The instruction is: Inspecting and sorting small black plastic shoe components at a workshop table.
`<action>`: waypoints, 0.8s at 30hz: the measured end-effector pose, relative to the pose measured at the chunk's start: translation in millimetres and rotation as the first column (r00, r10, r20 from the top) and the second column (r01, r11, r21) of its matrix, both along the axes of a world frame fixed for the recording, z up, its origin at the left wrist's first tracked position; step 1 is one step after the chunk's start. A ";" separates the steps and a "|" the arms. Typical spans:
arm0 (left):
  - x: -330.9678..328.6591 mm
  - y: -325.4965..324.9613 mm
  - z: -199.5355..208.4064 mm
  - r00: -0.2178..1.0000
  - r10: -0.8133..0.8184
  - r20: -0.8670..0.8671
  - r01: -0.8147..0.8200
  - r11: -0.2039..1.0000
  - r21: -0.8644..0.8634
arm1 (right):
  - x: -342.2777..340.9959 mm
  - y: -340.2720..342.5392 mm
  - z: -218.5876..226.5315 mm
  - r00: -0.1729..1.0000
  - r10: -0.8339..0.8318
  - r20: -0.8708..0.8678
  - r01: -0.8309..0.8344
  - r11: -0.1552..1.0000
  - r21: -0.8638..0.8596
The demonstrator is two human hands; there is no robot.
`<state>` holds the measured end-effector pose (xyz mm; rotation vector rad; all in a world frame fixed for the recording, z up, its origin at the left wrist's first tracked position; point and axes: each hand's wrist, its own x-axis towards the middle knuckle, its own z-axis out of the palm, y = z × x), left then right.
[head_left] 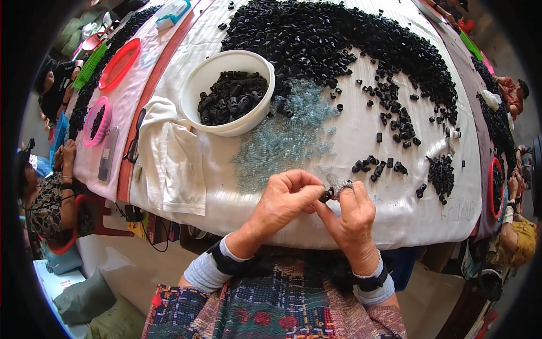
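My left hand (285, 203) and my right hand (354, 217) meet above the near edge of the table, both with fingers pinched. Between their fingertips is a small black plastic part (326, 195). A silvery-grey, mesh-like bit (340, 183) shows at my right fingertips; whether it is a finger wrap or loose coils I cannot tell. Just beyond my hands spreads a pile of small pale-blue coil springs (282, 141). Several loose black cylindrical parts (379, 167) lie to the right, near a small heap of thin black pieces (441, 175).
A white bowl (192, 85) holds more black parts, with a white cloth (169, 158) left of it. A large heap of black parts (339, 34) covers the far side of the table. People work at neighbouring tables, with a red tray (119, 63) and pink basket (90, 121) at left.
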<state>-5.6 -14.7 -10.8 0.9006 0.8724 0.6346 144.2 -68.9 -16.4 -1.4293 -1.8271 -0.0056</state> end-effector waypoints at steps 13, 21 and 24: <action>-3.4 8.4 2.4 0.992 -0.107 -0.067 0.108 0.994 0.002 | 1.5 3.5 0.7 1.000 0.028 0.010 -0.028 1.000 -0.006; -2.8 1.2 -2.5 0.974 -0.225 0.005 0.225 0.974 0.020 | 4.4 -2.8 9.0 0.996 0.092 -0.019 -0.091 0.995 0.034; -8.5 7.4 12.7 0.989 -0.109 0.105 0.109 0.994 0.011 | 13.3 -8.0 17.3 0.992 0.069 -0.108 -0.073 0.997 -0.030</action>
